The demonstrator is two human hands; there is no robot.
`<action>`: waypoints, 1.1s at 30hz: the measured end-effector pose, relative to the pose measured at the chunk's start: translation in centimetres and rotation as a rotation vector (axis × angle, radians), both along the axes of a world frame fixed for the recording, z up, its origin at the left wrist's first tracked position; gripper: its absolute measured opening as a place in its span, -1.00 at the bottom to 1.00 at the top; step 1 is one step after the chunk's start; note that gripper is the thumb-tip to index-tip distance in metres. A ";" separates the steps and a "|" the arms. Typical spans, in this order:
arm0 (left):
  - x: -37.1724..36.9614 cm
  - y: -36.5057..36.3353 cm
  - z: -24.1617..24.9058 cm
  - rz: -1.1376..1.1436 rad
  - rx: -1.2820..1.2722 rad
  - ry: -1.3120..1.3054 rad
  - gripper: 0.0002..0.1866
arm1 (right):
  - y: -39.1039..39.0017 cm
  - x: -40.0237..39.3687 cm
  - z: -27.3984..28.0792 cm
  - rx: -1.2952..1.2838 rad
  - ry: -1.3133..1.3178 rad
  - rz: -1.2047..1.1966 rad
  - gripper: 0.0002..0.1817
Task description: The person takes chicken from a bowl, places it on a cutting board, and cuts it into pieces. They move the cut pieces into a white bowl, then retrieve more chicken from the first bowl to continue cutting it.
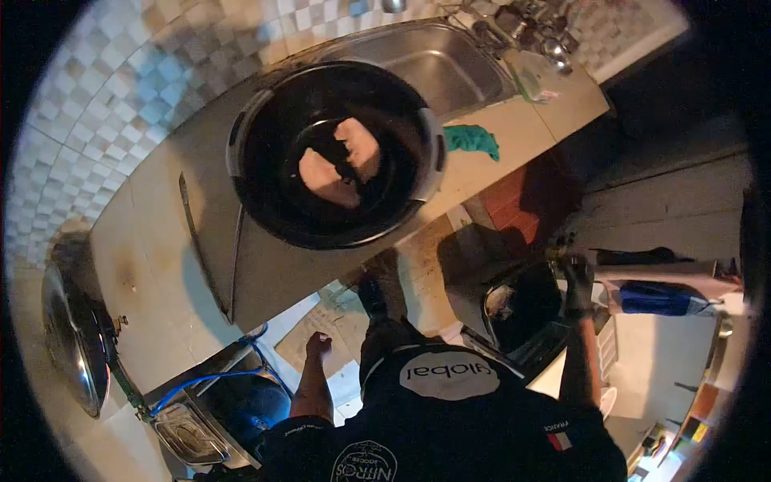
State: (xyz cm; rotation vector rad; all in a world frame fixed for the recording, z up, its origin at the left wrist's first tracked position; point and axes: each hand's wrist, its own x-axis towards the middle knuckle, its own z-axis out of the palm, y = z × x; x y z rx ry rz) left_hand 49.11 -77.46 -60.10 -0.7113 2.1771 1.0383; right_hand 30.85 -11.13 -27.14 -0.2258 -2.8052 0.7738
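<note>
The right hand (577,281) gripped a dark pot (522,309) low beside the counter; the left hand (318,345) hung loosely curled, holding nothing, well apart.

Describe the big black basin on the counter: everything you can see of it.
The black basin is round, wide and deep, plastic by its look, with a pale grey handle on each side of its rim. It sits upright on the counter beside the steel sink. Inside lie two pale pink slabs, probably meat. Neither hand touches it.
</note>
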 end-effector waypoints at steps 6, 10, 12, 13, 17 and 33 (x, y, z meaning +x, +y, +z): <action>-3.1 4.0 -3.8 -1.014 -0.237 0.469 -0.78 | 5.8 20.3 -0.6 -0.598 0.128 -0.381 -0.71; -5.1 11.5 -2.2 -1.299 -0.237 0.348 -0.84 | 9.6 33.1 -1.7 -0.621 0.224 -0.583 -0.87; -4.2 17.0 -1.1 -1.046 -0.086 0.215 -0.86 | 11.7 39.4 -3.5 -0.630 0.297 -0.680 -0.86; -3.9 20.2 -0.8 -0.941 -0.016 0.189 -0.86 | 13.2 42.4 -5.4 -0.704 0.371 -0.715 -0.82; -3.1 33.3 4.8 -0.853 0.124 0.244 -0.90 | 14.8 51.4 -8.5 -0.765 0.404 -0.899 -0.78; 3.2 85.7 25.0 -1.467 0.531 -0.261 -0.90 | 22.9 71.4 -7.4 -0.667 0.696 -1.298 -0.74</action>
